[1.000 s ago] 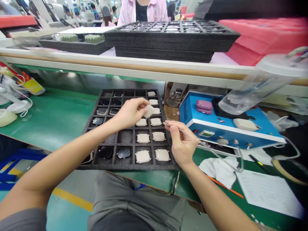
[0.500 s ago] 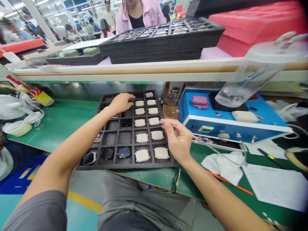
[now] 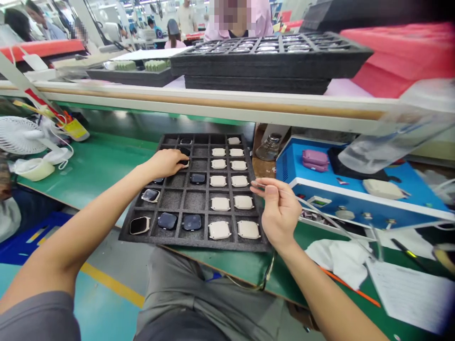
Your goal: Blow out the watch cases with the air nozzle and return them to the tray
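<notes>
A black foam tray (image 3: 227, 244) with square compartments lies on the bench. My left hand (image 3: 164, 163) reaches over its far left part, fingers curled down on a pale-edged smartwatch (image 3: 185, 162), partly hidden by the fingertips. Between thumb and fingers of my right hand (image 3: 280, 208), at the tray's right edge, is a thin clear tube (image 3: 313, 207). Cream watch cases (image 3: 219, 230) fill most of the two right columns. Farther left lie dark-screened smartwatches (image 3: 140, 226) and dark watch parts (image 3: 192, 222); several compartments of the tray are bare.
To the right stands a blue machine (image 3: 341, 189) carrying purple pieces (image 3: 315, 160) and a clear container (image 3: 377, 142). A white cloth (image 3: 337, 260) and paper sheet (image 3: 408, 289) lie nearer. A shelf (image 3: 213, 105) bears stacked trays (image 3: 263, 66). A white fan (image 3: 21, 136) stands left.
My left hand has moved from the tray's upper middle toward the left and nearer, onto a smartwatch. My right hand still holds the tube beside the tray. The view has shifted slightly.
</notes>
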{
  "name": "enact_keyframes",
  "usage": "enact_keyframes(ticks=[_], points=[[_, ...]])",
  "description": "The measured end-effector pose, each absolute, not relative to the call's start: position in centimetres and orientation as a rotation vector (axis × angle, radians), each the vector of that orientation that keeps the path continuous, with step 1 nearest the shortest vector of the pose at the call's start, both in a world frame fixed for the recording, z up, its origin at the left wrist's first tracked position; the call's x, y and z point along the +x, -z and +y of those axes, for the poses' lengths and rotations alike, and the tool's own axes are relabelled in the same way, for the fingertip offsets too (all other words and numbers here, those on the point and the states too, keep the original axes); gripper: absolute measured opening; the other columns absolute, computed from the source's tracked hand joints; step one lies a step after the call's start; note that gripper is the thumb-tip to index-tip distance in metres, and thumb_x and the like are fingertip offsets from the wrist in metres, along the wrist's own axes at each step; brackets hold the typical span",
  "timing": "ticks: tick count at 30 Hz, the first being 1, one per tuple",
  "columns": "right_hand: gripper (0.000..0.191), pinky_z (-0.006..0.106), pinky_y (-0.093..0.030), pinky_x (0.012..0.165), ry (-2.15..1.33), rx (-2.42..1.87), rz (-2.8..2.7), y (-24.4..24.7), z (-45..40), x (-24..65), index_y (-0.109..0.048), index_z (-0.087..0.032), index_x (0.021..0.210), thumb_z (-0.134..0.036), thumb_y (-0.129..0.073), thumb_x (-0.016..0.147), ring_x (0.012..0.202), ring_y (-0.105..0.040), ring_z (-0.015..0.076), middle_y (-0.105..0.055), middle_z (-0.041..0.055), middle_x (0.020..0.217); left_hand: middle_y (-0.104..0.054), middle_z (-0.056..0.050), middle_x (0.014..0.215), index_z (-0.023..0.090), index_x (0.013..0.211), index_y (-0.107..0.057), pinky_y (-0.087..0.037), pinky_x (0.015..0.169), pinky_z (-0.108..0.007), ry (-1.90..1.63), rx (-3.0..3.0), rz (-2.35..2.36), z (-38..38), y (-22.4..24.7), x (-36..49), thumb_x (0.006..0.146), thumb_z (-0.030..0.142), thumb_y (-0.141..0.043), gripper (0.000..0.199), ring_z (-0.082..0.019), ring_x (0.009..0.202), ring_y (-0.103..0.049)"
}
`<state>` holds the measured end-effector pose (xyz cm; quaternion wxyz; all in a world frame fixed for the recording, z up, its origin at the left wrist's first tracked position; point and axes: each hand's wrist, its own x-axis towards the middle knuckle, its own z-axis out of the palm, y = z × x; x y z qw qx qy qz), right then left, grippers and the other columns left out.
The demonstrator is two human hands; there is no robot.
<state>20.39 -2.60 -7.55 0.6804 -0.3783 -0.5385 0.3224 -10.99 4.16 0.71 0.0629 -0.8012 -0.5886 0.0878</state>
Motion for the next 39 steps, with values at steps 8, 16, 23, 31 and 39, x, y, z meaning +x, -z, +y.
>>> enact_keyframes(ticks=[8, 16, 23, 31, 39], points=[[0.026, 0.038, -0.068, 0.084, -0.658, -0.851, -1.307, 7.5, -2.4, 20.4, -0.074, -0.022, 0.103, -0.039, -0.054, 0.103, 0.097, -0.073, 0.0199, -0.072, 0.0077, 0.105, -0.075, -0.017, 0.115, 0.018, 0.145, -0.055, -0.052, 0.083, -0.036, -0.481, -2.31, -1.589, 3.8, -0.5, -10.6, 0.103, 0.021, -0.039, 0.046, -0.031, 0.099, -0.075], [0.023, 0.037, -0.066, 0.084, -0.647, -0.845, -1.274, 7.5, -2.3, 20.4, -0.075, -0.022, 0.103, -0.037, -0.056, 0.102, 0.094, -0.073, 0.0194, -0.074, 0.0064, 0.103, -0.078, -0.013, 0.116, 0.018, 0.127, -0.07, -0.054, 0.091, -0.04, 0.474, -2.427, -1.958, 2.7, -0.9, -7.1, 0.097, 0.029, -0.054, 0.036, -0.031, 0.103, -0.075], [0.022, 0.044, -0.063, 0.092, -0.591, -0.837, -1.224, 7.5, -2.2, 20.5, -0.076, -0.023, 0.103, -0.034, -0.057, 0.102, 0.101, -0.072, 0.0221, -0.075, 0.0076, 0.104, -0.08, -0.01, 0.094, 0.012, 0.104, -0.073, -0.057, 0.072, -0.029, 2.101, -2.888, -2.309, 0.2, 1.9, 3.8, 0.076, 0.035, -0.082, 0.037, -0.019, 0.08, -0.074], [0.021, 0.046, -0.063, 0.094, -0.641, -0.861, -1.264, 7.6, -2.3, 20.7, -0.077, -0.023, 0.105, -0.033, -0.059, 0.101, 0.103, -0.074, 0.0235, -0.077, 0.008, 0.107, -0.081, -0.008, 0.092, 0.013, 0.103, -0.075, -0.056, 0.073, -0.026, 2.498, -2.733, -2.425, -0.6, 3.3, 4.0, 0.066, 0.032, -0.093, 0.046, -0.017, 0.08, -0.074], [0.019, 0.046, -0.064, 0.094, -0.634, -0.856, -1.265, 7.5, -2.5, 20.7, -0.077, -0.023, 0.104, -0.03, -0.059, 0.101, 0.105, -0.074, 0.024, -0.077, 0.0073, 0.106, -0.082, -0.009, 0.096, 0.013, 0.101, -0.078, -0.059, 0.088, -0.034, 2.509, -2.724, -2.379, -0.8, 3.3, 4.2, 0.065, 0.031, -0.094, 0.043, -0.022, 0.088, -0.077]])
